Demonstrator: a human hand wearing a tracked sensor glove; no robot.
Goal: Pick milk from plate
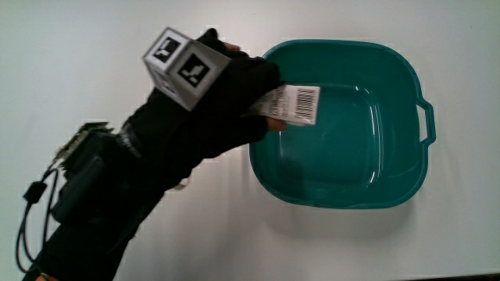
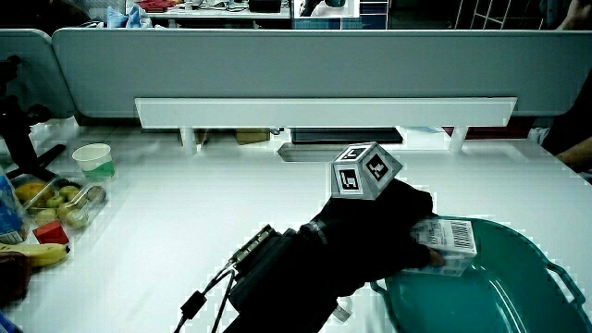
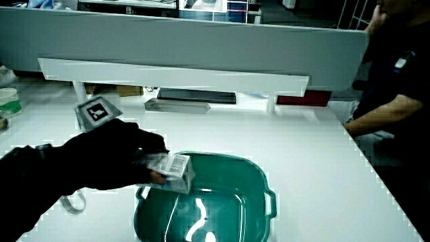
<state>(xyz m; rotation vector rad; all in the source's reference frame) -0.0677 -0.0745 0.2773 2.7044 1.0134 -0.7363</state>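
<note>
The hand (image 1: 234,90), in its black fabric glove, is gripping the milk carton (image 1: 295,104) with the fingers wrapped around one end, holding it over the rim of the teal basin (image 1: 406,176) at the edge nearest the forearm. Judging from both side views, the carton (image 2: 446,242) is hanging above the basin floor rather than resting on it, so the lift out appears to be already under way; what seems to be remaining is carrying the carton clear of the basin and setting it down on the white table (image 1: 94,47).

The patterned cube (image 1: 178,65) is sitting on the back of the glove, a hard-edged white block with black markings. The forearm (image 1: 94,211) is carrying a small dark device with thin black cables looping off it. The carton is looking like a small, boxy pack with pale printed faces and a barcode label facing up. In place of a flat plate, the pictures are showing a deep, squarish plastic basin with rounded corners, a raised lip and a moulded handle (image 1: 426,121); its glossy inside is reflecting light in a side view (image 3: 201,215) and is holding nothing else. The table is looking smooth and matte around the basin.
</note>
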